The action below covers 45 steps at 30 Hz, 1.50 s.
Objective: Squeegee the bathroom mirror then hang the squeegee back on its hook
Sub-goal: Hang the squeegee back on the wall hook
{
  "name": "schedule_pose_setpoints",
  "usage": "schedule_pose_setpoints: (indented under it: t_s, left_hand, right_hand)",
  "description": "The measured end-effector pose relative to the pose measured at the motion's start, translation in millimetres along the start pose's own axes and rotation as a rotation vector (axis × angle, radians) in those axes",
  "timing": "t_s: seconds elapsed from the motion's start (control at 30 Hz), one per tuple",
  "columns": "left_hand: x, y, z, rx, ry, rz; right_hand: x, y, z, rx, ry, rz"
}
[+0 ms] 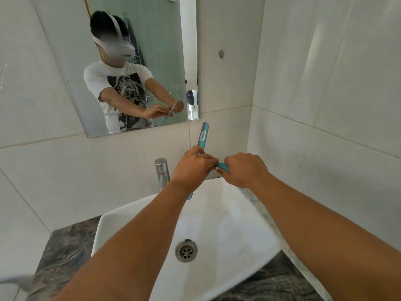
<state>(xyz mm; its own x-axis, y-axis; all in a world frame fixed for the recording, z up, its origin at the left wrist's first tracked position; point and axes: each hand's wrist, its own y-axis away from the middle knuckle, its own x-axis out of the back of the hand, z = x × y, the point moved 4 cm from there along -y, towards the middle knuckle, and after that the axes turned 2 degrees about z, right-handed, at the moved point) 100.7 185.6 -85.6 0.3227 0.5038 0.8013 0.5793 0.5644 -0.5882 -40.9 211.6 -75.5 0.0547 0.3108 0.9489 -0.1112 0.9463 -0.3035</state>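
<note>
Fingers of both my hands are clamped on the teal squeegee (pixel 203 135), which sits in the middle of the frame, above the far edge of the white basin (pixel 227 213) and below the lower right corner of the mirror (pixel 152 40). My left hand (pixel 191 168) wraps around the long blade bar near its middle, so the bar sticks out above my knuckles toward the mirror and its lower tip shows under my wrist. My right hand (pixel 245 169) closes on the short handle, a bit of teal showing between the two hands. The bar stands nearly upright, tilted a little to the right at the top, and is clear of the glass. A chrome tap (pixel 162 170) rises just left of my left hand, behind the basin. A drain (pixel 186 250) lies low in the basin between my forearms. The basin rests on a dark marbled surface (pixel 63 253) in the lower left. A small round metal stud (pixel 221 54) sits on the tiled wall right of the mirror.
</note>
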Motion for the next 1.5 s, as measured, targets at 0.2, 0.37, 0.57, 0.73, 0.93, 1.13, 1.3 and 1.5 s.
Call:
schedule_pose_setpoints:
  t_s: [0.2,0.37,0.57,0.73,0.93,1.13,1.3,1.5]
  left_hand:
    - [-3,7,-5,-0.028,-0.018,0.002]
    - [-4,17,-12,0.049,-0.003,-0.002]
    - [-6,23,-21,0.180,0.025,0.015]
    - [-6,26,-22,0.275,0.083,0.064]
    - [-4,25,-18,0.347,0.115,0.102]
    - [-7,25,-21,0.412,0.161,0.092]
    - [-5,14,-20,0.507,0.304,0.078]
    - [0,-30,-22,0.585,0.483,0.204]
  right_hand:
    - [-2,-1,0,0.033,-0.054,0.015]
    - [-2,-5,9,0.023,-0.081,0.087]
    - [-9,-4,24,-0.216,-0.606,0.272]
    - [-22,3,17,-0.603,-1.270,0.299]
    - [-39,-7,-3,-0.701,-1.705,0.268]
    - [-31,-21,-7,-0.642,-1.677,0.284]
    - [-16,-38,1,-0.500,-1.530,0.300]
    - [0,-59,17,-0.333,-1.293,0.298]
